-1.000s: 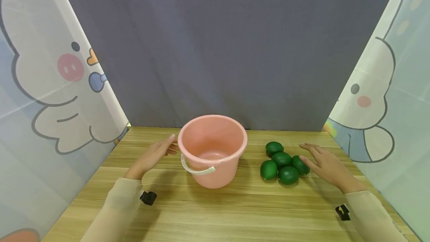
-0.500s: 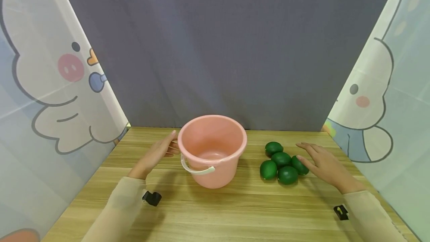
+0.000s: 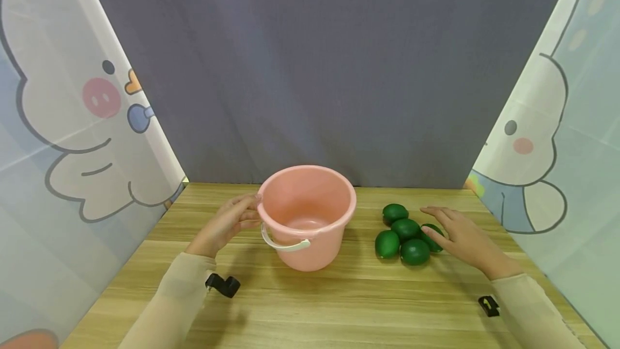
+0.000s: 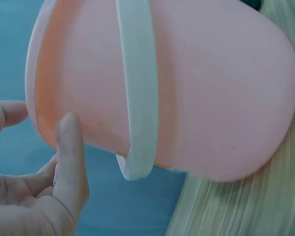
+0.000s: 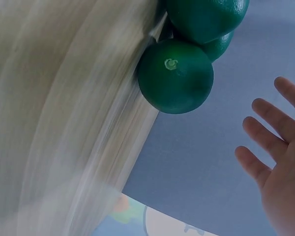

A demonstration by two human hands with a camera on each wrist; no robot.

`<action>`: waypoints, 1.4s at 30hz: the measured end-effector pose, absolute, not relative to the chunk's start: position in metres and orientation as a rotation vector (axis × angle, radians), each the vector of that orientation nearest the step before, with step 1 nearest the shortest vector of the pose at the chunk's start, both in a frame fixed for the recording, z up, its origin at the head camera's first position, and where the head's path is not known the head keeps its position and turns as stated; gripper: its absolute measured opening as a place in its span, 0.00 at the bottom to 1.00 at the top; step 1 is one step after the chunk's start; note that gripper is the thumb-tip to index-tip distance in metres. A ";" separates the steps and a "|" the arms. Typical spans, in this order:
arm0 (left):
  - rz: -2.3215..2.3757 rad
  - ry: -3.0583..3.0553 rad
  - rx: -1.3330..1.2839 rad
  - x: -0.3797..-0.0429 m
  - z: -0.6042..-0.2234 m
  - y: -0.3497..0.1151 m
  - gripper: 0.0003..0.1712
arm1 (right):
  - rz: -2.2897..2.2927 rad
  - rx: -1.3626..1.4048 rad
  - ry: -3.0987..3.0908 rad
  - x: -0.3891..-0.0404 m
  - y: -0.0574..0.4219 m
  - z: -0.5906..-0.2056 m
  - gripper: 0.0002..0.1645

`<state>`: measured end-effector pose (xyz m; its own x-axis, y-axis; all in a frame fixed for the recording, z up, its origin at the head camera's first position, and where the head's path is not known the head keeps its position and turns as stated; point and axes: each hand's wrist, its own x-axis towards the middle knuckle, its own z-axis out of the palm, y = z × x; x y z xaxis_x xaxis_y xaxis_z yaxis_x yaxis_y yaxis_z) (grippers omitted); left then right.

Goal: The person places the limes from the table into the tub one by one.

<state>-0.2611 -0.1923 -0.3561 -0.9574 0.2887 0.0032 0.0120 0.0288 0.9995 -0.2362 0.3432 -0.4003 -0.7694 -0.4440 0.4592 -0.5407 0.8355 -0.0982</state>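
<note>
A pink plastic bucket (image 3: 329,241) with a white handle (image 3: 290,248) hanging down in front stands upright mid-table in the head view. My left hand (image 3: 227,224) is at its left side, fingertips right at the rim. In the left wrist view, the index fingertip meets the rim's edge while the thumb (image 4: 71,152) overlaps the outer wall just below it. Several green limes (image 3: 406,229) lie clustered to the right of the bucket. Beside them, my right hand (image 3: 467,241) hovers with spread fingers, its thumb overlapping the rightmost lime (image 3: 433,238); it holds nothing.
The wooden table (image 3: 310,311) reaches back to a grey curtain (image 3: 310,69). Walls printed with cartoon animals rise on the left (image 3: 72,123) and right (image 3: 581,149). A small black wrist camera (image 3: 223,284) juts from the left sleeve, and another (image 3: 489,306) from the right one.
My left hand has moved right to the bucket's rim, its index finger coming over the edge. The right hand has drifted slightly left over the limes. Bucket and limes stay put.
</note>
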 end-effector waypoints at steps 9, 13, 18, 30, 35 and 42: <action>2.132 1.929 0.288 -0.263 -0.356 -0.190 0.32 | 0.283 0.820 -2.552 -0.238 0.338 -0.403 0.33; 2.182 1.861 0.282 -0.263 -0.356 -0.189 0.30 | 0.273 0.837 -2.550 -0.237 0.337 -0.406 0.34; 2.230 1.798 0.273 -0.263 -0.357 -0.187 0.31 | 0.282 0.835 -2.591 -0.235 0.334 -0.410 0.34; 2.309 1.705 0.253 -0.262 -0.359 -0.184 0.31 | 0.277 0.917 -2.574 -0.232 0.328 -0.417 0.44; 2.313 1.691 0.266 -0.263 -0.360 -0.184 0.31 | 0.261 0.930 -2.589 -0.230 0.326 -0.419 0.46; 2.332 1.659 0.285 -0.262 -0.362 -0.185 0.32 | 0.265 0.926 -2.642 -0.227 0.322 -0.421 0.47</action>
<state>-0.2623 -0.1847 -0.3620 -0.9455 0.3256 0.0063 -0.1008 -0.3110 0.9451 -0.2272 0.3225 -0.4214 -0.7350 -0.5716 0.3647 -0.6326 0.7717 -0.0655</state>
